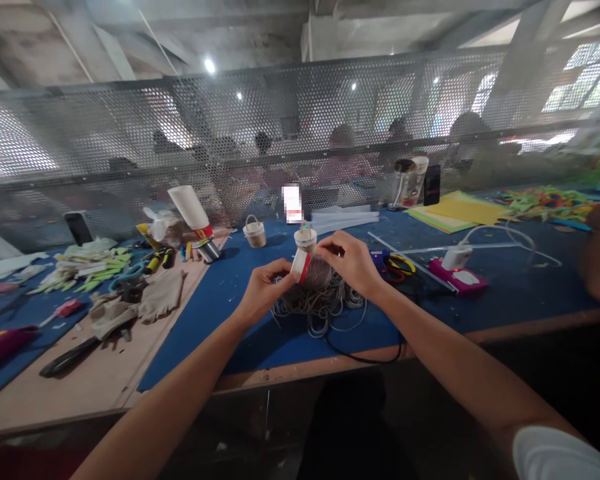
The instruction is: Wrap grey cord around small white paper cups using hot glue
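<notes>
My left hand (264, 288) and my right hand (349, 261) together hold a small paper cup (307, 268) with a red band, partly wrapped in grey cord, lying on its side above the blue mat (220, 313). My left fingers pinch the cup's white rim end. My right hand curls over the cord-wrapped end. A loose pile of grey cord (320, 305) lies on the mat right under the cup. Another small cord-covered cup (305, 239) stands just behind the hands.
A small basket (255, 233), a stack of white paper cups (193, 212), gloves (145, 303), scissors and paper scraps lie to the left. A glue gun (459, 275) with cables lies to the right. A perforated metal screen (290, 127) backs the bench; people sit beyond it.
</notes>
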`<action>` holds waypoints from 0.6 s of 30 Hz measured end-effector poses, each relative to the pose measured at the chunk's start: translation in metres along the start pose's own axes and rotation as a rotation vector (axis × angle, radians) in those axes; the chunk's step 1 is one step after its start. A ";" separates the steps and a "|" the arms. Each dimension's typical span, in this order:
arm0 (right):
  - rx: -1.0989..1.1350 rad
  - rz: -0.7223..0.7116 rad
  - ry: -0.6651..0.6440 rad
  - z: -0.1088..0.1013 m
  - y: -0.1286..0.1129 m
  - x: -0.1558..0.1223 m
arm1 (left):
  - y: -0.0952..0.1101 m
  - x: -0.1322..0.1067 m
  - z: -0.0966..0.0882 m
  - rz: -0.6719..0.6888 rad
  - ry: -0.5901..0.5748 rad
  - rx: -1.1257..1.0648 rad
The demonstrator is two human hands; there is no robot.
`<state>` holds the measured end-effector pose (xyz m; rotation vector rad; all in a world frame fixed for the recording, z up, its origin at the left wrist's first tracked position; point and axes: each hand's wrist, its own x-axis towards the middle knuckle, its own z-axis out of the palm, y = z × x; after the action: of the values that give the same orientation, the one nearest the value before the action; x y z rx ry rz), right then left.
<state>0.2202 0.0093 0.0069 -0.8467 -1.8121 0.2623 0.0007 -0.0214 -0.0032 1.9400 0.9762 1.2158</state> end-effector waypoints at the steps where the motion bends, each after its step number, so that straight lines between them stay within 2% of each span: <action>1: 0.004 -0.006 0.004 -0.001 -0.001 0.000 | 0.000 0.000 0.000 0.000 0.001 -0.003; 18: 0.014 -0.134 0.086 -0.003 -0.006 -0.004 | 0.002 0.000 0.000 0.006 0.022 -0.006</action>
<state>0.2210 0.0017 0.0088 -0.7123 -1.7758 0.1504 0.0009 -0.0226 -0.0015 1.9302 0.9779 1.2443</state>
